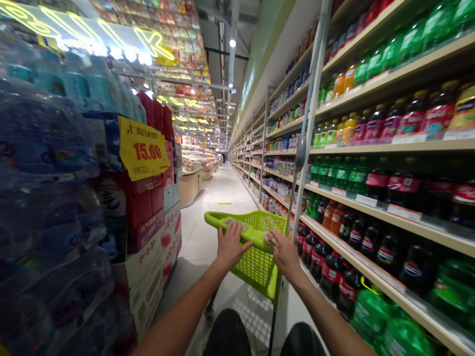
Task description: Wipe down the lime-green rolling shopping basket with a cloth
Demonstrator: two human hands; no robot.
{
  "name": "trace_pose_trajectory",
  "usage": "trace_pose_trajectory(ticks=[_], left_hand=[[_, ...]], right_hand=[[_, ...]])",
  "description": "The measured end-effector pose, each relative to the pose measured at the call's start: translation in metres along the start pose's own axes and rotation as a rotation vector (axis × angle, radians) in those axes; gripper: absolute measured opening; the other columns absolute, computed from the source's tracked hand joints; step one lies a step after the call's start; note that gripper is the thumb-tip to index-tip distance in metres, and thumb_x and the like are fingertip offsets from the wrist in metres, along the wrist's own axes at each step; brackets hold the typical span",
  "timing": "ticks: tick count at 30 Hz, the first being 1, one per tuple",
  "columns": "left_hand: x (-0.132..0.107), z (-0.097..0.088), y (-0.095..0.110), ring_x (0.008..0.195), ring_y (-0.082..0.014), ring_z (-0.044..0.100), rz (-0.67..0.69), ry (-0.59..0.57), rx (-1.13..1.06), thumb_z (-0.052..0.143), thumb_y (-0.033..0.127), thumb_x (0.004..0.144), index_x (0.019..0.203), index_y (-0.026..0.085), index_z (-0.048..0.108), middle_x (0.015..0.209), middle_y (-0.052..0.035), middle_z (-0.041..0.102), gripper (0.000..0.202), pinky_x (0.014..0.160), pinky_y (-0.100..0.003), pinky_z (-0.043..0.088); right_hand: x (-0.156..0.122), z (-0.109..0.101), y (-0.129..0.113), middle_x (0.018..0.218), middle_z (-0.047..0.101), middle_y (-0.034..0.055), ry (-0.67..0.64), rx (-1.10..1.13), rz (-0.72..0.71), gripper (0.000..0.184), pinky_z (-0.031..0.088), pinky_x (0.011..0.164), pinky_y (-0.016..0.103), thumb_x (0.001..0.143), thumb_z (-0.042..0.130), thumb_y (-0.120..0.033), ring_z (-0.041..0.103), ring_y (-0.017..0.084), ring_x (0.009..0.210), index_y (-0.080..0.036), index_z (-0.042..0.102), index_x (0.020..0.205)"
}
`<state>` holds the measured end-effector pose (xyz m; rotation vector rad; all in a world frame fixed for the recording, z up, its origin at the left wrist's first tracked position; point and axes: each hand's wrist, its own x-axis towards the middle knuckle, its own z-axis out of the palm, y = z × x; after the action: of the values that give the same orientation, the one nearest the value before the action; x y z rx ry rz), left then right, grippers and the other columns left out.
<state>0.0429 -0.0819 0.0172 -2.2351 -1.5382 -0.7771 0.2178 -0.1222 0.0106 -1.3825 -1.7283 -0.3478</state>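
A lime-green shopping cart (260, 262) stands in front of me in a supermarket aisle. My left hand (230, 244) is wrapped over the left part of its handle bar. My right hand (284, 254) grips the right part of the bar, and something small and pale shows under its fingers that I cannot make out. Both forearms reach forward from the bottom of the view. The cart's basket looks empty as far as its mesh shows.
Shelves (374, 200) of soft-drink bottles run along the right, close to the cart. On the left stands a stack of shrink-wrapped water packs (48, 198) and red cartons (148, 207) with a yellow 15.00 price sign (143, 147). The tiled aisle floor (222, 190) runs ahead toward display bins.
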Motion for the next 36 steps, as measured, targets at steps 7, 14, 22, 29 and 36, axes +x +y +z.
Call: trace_pose_trajectory(ticks=[7, 14, 22, 29, 36], left_hand=[[-0.011, -0.01, 0.014, 0.121, -0.0248, 0.038, 0.088, 0.029, -0.046, 0.042, 0.04, 0.081, 0.12, 0.02, 0.045, 0.129, -0.008, 0.046, 0.044, 0.1, -0.053, 0.021], [-0.009, -0.024, 0.031, 0.115, -0.022, 0.044, 0.068, 0.03, -0.202, 0.038, 0.028, 0.084, 0.109, 0.023, 0.053, 0.118, -0.0038, 0.057, 0.029, 0.102, -0.053, 0.017], [0.013, -0.044, 0.086, 0.106, -0.0186, 0.05, 0.112, -0.144, -0.544, 0.027, 0.039, 0.086, 0.113, 0.024, 0.049, 0.113, -0.0028, 0.058, 0.038, 0.101, -0.051, 0.022], [0.006, -0.026, 0.097, 0.11, -0.0222, 0.045, 0.165, -0.128, -0.372, 0.043, 0.041, 0.08, 0.1, 0.023, 0.054, 0.115, -0.0046, 0.053, 0.03, 0.099, -0.053, 0.022], [0.001, -0.032, 0.037, 0.092, -0.0182, 0.054, 0.053, -0.011, -0.205, 0.045, 0.023, 0.075, 0.089, 0.02, 0.055, 0.095, -0.0021, 0.062, 0.018, 0.101, -0.051, 0.018]], right_hand=[[0.003, -0.007, 0.001, 0.107, 0.063, 0.0072, 0.004, -0.157, -0.047, 0.041, 0.039, 0.087, 0.039, 0.072, 0.038, -0.005, 0.056, 0.023, 0.101, -0.021, 0.058, 0.104], [0.004, 0.001, 0.008, 0.1, 0.064, 0.0095, 0.103, -0.042, -0.015, 0.038, 0.042, 0.085, 0.037, 0.072, 0.037, -0.006, 0.059, 0.022, 0.093, -0.019, 0.059, 0.1], [0.011, 0.006, 0.009, 0.117, 0.054, 0.0115, 0.054, 0.492, 0.031, 0.068, 0.039, 0.094, 0.036, 0.068, 0.051, -0.019, 0.049, 0.021, 0.11, -0.014, 0.028, 0.132], [-0.008, -0.02, 0.038, 0.127, 0.044, 0.0125, -0.037, 0.295, 0.053, 0.076, 0.03, 0.101, 0.044, 0.061, 0.051, -0.023, 0.043, 0.025, 0.116, -0.014, 0.027, 0.132], [-0.016, -0.033, 0.041, 0.111, 0.058, 0.0113, 0.006, 0.15, 0.137, 0.059, 0.047, 0.08, 0.036, 0.073, 0.035, -0.02, 0.06, 0.02, 0.093, -0.014, 0.028, 0.132]])
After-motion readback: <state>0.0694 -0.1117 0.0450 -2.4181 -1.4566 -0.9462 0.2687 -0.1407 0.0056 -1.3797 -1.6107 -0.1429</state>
